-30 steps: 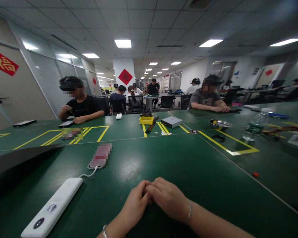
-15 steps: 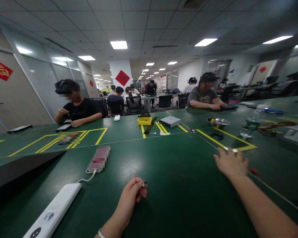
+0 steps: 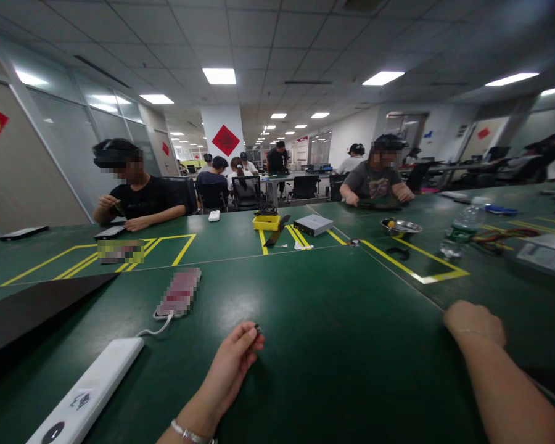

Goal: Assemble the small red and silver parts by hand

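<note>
My left hand [image 3: 238,350] is raised over the green table [image 3: 333,320], thumb and fingers pinched on a small shiny metal piece [image 3: 258,329]. Only a bit of that piece shows at the fingertips, too small to name. On the right, my right hand [image 3: 476,322] is low at the table, just right of the thin seam. Its back faces me and the fingers curl under, so it looks closed. Whatever the curled fingers may hold is hidden. A phone [image 3: 180,293], its screen blurred, lies left of my left hand, cabled to a long white power bank [image 3: 95,382].
Farther back are a yellow box [image 3: 266,223] with black cables, a grey flat box [image 3: 313,224], a metal bowl [image 3: 401,228] and a plastic bottle [image 3: 462,228]. A silver box [image 3: 546,253] lies right. Two people sit across the table. Yellow tape marks the top.
My right hand has moved right and nearer, its fingers going from spread to curled; the small red thing there is now out of sight. My left hand has shifted slightly left, still pinching.
</note>
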Demonstrator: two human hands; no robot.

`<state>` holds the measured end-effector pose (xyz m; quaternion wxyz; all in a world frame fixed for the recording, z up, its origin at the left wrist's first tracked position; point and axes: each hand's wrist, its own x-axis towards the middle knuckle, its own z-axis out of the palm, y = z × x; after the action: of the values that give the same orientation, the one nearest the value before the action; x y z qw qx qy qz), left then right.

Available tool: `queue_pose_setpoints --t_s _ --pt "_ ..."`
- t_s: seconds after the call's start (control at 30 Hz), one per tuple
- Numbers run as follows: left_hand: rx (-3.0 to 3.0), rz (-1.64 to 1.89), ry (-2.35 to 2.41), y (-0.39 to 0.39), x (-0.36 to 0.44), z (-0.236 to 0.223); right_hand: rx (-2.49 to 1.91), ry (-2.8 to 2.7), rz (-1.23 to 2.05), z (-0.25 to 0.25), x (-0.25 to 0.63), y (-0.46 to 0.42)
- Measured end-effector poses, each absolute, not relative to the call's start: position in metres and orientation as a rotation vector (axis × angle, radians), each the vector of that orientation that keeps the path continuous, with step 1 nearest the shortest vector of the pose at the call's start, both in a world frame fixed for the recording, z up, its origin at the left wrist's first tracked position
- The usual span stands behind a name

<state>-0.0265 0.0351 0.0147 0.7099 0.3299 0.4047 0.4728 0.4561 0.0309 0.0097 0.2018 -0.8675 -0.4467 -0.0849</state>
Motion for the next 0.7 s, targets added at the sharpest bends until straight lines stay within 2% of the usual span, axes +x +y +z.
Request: queue_pose_setpoints --t_s 0.1,0.23,0.3,0.4,0.47,0.7 --pt "0.739 1.04 0.946 0.035 -0.025 0.016 -2.421 -1.192 -0.081 0.024 0.42 0.046" --pt "0.785 1.065 0.964 0.033 -0.025 0.018 -2.103 -1.504 0.115 0.028 0.336 0.071" --pt "0.811 1.06 0.97 0.032 -0.024 0.019 -1.816 -1.562 0.505 0.027 0.281 0.074" --pt "0.867 1.031 0.979 0.03 -0.023 0.02 -1.317 -1.313 1.174 0.026 0.203 0.063" --pt "0.918 1.039 0.971 0.03 -0.022 0.019 -1.113 -1.081 1.423 0.025 0.166 0.052" --pt "1.028 1.04 0.993 0.029 -0.017 0.018 -0.94 -0.89 1.711 0.013 0.145 0.041"
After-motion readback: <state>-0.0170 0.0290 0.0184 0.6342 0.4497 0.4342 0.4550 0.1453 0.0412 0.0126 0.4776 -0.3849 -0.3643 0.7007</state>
